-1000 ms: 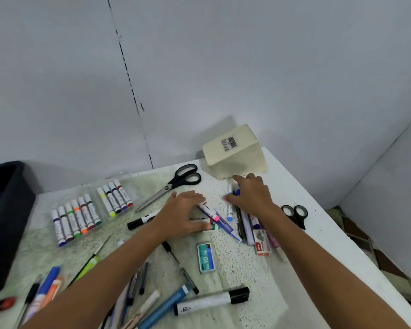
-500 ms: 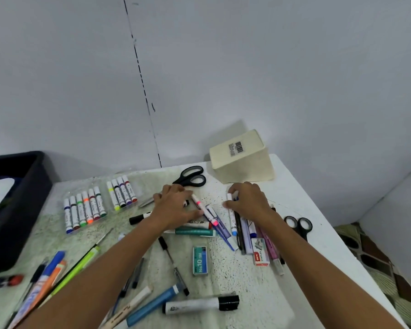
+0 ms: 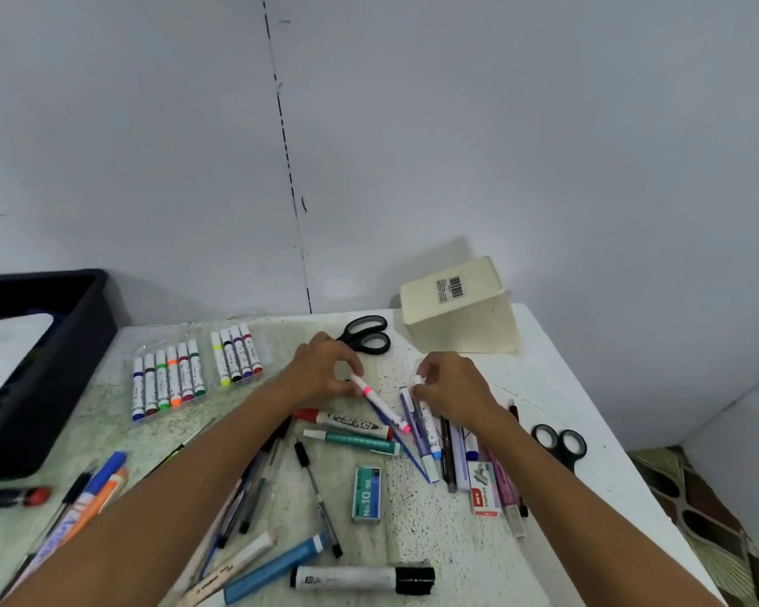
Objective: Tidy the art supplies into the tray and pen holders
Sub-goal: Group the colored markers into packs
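My left hand [image 3: 325, 373] pinches the far end of the pink highlighter [image 3: 381, 403]; its long axis runs near-right across the worktop [image 3: 544, 387]. My right hand [image 3: 452, 387] pinches the white pen [image 3: 427, 420] just right of it. Beige holder [image 3: 459, 306] sits far-right, nearer my right hand.

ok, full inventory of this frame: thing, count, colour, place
marker packs: 2, clear, mixed colour caps, table back left
scissors: 2, black handles, one behind left hand, one at right edge
box: 1, cream, barcode label, back right
bin: 1, black, far left
staple boxes: 2, teal centre, red-white to its right
big marker: 1, white, black cap, front
loose pens: many, mixed, across table
pink-tipped pen: 1, white, pinched by left hand
left hand: on that pen
right hand: pinching a white pen
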The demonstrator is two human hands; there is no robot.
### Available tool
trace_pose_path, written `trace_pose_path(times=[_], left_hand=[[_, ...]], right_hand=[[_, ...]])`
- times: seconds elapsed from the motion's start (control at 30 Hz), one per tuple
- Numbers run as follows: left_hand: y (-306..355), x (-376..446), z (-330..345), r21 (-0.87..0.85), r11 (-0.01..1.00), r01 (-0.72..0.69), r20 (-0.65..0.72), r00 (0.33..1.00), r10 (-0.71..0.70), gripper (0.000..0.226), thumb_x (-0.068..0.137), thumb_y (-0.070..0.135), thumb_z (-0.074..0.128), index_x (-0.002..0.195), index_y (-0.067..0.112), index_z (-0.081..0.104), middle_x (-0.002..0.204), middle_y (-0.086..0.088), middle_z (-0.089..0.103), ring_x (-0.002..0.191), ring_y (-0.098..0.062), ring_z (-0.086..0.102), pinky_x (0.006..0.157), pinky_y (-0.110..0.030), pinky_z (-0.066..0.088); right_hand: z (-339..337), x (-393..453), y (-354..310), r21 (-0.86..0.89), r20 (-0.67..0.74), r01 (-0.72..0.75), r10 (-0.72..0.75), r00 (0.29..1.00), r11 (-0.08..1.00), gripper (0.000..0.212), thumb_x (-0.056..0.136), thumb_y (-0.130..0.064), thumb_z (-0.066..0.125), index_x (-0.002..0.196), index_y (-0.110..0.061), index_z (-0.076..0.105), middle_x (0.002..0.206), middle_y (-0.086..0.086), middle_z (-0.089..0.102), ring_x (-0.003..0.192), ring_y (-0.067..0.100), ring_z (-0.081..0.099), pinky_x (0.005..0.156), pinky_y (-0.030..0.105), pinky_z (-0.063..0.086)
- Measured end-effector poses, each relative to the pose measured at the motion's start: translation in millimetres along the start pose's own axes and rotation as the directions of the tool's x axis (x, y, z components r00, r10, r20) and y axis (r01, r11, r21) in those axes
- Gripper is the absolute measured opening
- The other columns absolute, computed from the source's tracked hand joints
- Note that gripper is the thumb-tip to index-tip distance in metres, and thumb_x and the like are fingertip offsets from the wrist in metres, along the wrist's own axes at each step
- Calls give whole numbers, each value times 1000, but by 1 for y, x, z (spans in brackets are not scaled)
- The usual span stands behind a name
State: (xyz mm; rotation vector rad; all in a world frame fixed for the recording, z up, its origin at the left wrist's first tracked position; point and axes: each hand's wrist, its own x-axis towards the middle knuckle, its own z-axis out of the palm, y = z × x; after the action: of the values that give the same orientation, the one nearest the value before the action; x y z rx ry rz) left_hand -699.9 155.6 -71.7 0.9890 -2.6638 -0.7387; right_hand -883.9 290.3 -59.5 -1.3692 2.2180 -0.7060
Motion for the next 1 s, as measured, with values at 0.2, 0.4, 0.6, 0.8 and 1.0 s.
trace_pose_path(times=[0.2,0.4,0.6,0.8,1.0], left_hand=[[-7,-17,-48,-484,874,39,-35,997,-64,14,76,1,78,84,11,71,73,2,65,66,1,59,65,-13,47],[-42,-31,-95,-878,477,35,-149,928,-342,27,79,-14,67,101,-2,59,78,-16,62,73,-35,69,71,-43,60],[-76,-25,-113,-861,488,146,-170,821,-545,26,83,-8,67,104,-1,55,73,-22,64,55,-29,65,59,-44,60],[-91,0,-99,-753,593,286,-198,760,-619,19,81,-6,69,99,-3,64,74,-19,67,53,-26,63,65,-43,60],[-105,11,-83,-613,717,333,-265,768,-583,26,79,1,75,103,-2,68,73,-11,69,52,-14,65,53,-22,55]], right_hand=[[-6,18,-35,191,84,91,-109,991,977,15,81,-9,72,90,-16,62,72,3,68,56,7,59,54,16,45],[-1,49,-102,461,41,208,-255,966,863,11,83,3,67,92,-3,64,65,8,65,47,8,56,48,22,44],[38,94,-157,569,143,131,-255,956,812,14,84,0,66,96,-7,64,74,8,67,58,15,62,53,24,49],[80,129,-178,528,117,150,-246,962,836,14,84,-2,68,96,-7,63,83,17,67,59,18,62,50,25,49],[101,146,-179,440,187,131,-233,954,888,19,83,0,71,100,-2,63,86,20,66,65,24,64,51,29,54]])
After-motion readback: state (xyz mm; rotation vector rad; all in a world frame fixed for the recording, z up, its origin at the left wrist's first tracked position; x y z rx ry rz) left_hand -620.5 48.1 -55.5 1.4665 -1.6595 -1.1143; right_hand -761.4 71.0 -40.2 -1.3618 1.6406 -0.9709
